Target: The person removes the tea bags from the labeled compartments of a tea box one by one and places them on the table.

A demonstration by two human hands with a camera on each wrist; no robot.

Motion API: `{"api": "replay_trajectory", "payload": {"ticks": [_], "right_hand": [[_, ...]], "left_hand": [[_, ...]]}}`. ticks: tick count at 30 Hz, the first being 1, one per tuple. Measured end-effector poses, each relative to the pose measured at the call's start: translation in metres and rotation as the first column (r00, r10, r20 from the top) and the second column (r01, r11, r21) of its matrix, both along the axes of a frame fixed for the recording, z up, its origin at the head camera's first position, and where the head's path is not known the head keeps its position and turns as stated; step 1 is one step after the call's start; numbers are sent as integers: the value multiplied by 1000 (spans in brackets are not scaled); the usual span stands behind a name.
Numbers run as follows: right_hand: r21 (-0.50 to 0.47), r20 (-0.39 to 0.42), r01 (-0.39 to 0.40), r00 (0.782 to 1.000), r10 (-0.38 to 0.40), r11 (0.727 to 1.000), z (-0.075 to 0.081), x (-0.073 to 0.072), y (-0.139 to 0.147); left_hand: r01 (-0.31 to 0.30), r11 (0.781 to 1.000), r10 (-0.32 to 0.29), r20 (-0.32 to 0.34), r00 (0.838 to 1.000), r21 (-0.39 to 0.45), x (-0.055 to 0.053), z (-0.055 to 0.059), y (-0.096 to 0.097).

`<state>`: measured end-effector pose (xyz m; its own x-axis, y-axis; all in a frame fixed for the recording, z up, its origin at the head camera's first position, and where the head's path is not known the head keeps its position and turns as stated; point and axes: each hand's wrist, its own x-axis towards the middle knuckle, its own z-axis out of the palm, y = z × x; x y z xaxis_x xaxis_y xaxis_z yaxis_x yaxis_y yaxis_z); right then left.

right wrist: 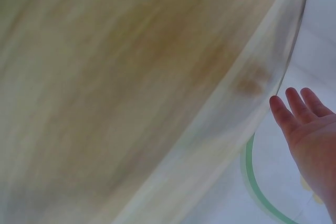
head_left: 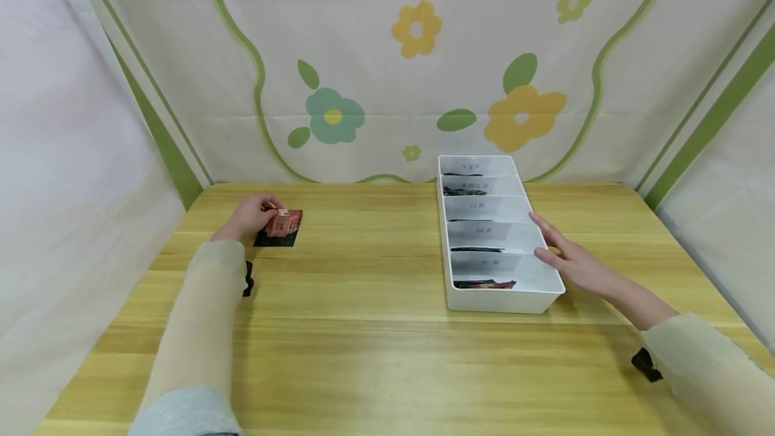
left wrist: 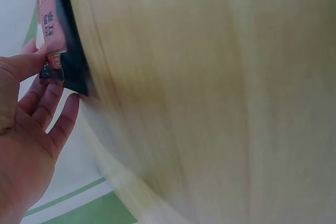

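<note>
At the left of the table, my left hand (head_left: 249, 214) pinches a small red tea sachet (head_left: 279, 225) between thumb and fingers. A black packet (head_left: 275, 241) lies under it in the head view. In the left wrist view, the thumb is on the pinkish-red sachet (left wrist: 51, 22), with dark packaging (left wrist: 76, 66) behind it. My right hand (head_left: 575, 261) is at the right side of a white divided box (head_left: 496, 300), its fingertips right at the rim. The right wrist view shows the fingers of the right hand (right wrist: 312, 135) stretched out.
Labelled compartments run along the box, with dark flat packets (head_left: 465, 190) and red-and-black ones (head_left: 484, 284) inside. The wooden table (head_left: 363, 342) meets a flower-patterned cloth backdrop (head_left: 363, 32) at its far edge. White cloth (head_left: 54, 187) hangs at the left.
</note>
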<state>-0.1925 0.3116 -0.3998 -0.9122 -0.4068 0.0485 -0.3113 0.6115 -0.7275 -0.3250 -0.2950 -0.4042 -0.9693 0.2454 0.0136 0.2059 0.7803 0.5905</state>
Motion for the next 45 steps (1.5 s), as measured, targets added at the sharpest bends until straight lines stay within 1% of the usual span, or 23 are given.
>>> {"api": "replay_trajectory", "payload": {"ticks": [3,6,11,15,18,21,25,29,32,36,39,41,42,45], "right_hand": [[1,3,4,1000,-4,1000,-1,1,-1],[0,1,12,1000,-12,1000,-2,1,-1],[-9,-7,6,1000,-6,1000,-1,0,0],[-16,0,-4,1000,4,1000,0,-1,0],[-21,2,-12,1000,12,1000,1,-1,0],[-9,-4,-9,1000,9,1000,1,1,0],[-4,-10,-7,1000,7,1000,0,1,0],[-5,-13,-5,1000,5,1000,0,2,0],[-2,-12,-7,1000,7,1000,0,2,0],[-3,-11,-16,1000,16,1000,0,2,-1],[-10,-9,-14,1000,14,1000,0,2,-1],[-10,-7,-8,1000,8,1000,0,2,0],[-9,-3,-2,1000,2,1000,0,2,0],[-8,4,-1,1000,1,1000,0,2,1]], "left_hand": [[2,999,-1,20,1000,-42,-1,-1,-1],[4,999,-2,43,999,-53,0,0,0],[1,999,0,41,999,-38,1,0,2],[2,999,0,33,999,-47,1,1,2],[4,999,-3,41,999,-34,1,1,1],[-2,999,3,43,999,-39,1,2,0],[-10,997,13,29,1000,-73,1,8,0],[-18,996,18,-7,1000,-89,3,16,3],[-5,996,-1,-70,998,-85,5,24,8],[14,999,-20,-133,991,-45,8,34,23],[25,999,-21,-157,987,25,14,40,43],[43,996,-30,-166,986,76,21,44,59],[68,993,-50,-179,983,98,24,46,67],[131,981,-101,-199,975,143,40,50,93]]}}
